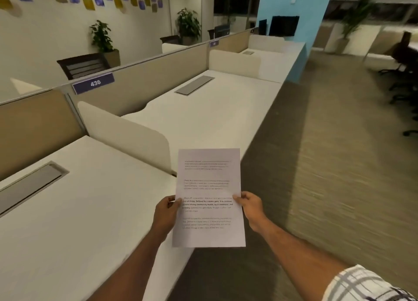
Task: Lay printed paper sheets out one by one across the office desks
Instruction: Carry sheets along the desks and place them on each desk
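Both grips held the printed paper sheet (209,196) up in portrait, text toward the camera. It was in the air over the front edge of the near tabletop (79,210), not lying on it. The left grip (167,212) pinched its left edge, thumb on the front. The right grip (250,209) pinched the right edge the same way. Couldn't tell if it was one sheet or several. A white divider (126,133) stood between the near tabletop and the next tabletop (203,111). The partition tag (93,83) read 436.

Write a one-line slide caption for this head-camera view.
A person's left hand and right hand pinch printed paper by its side edges, above the front edge of the near white desk.
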